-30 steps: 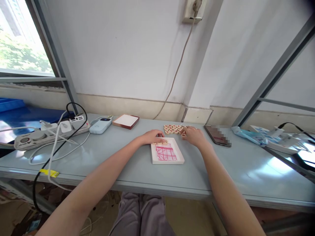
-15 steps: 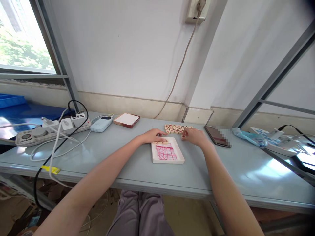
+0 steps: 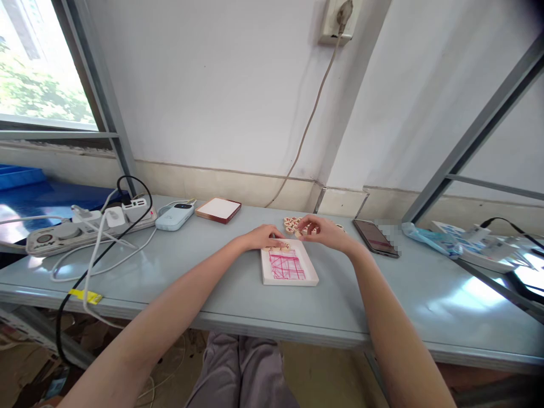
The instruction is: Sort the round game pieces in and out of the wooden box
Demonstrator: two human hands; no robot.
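Pieces (image 3: 291, 224), round and pale with marked tops, lie bunched on the grey table (image 3: 238, 289), just beyond the white box (image 3: 290, 281); my right hand hides part of the bunch. A few more sit inside the box, along its far end, partly under my left fingers. Nearer me in the box: a sheet (image 3: 287, 265) crossed with pink lines.

My left hand (image 3: 261, 236) is at the box's far left corner, fingers bent and reaching over the rim to the pieces there. Whether they press or merely rest, I cannot tell.

My right hand (image 3: 325, 232) is over the box's far right corner, thumb and fingertips pinched on one piece (image 3: 298, 233), its face too small to read.

Round about: the brown-edged lid (image 3: 219, 210) to the left, pale top up, apart from the box; past it a light blue device (image 3: 175, 217) beside a power strip (image 3: 55, 238). Phone (image 3: 376, 238) flat to the right.
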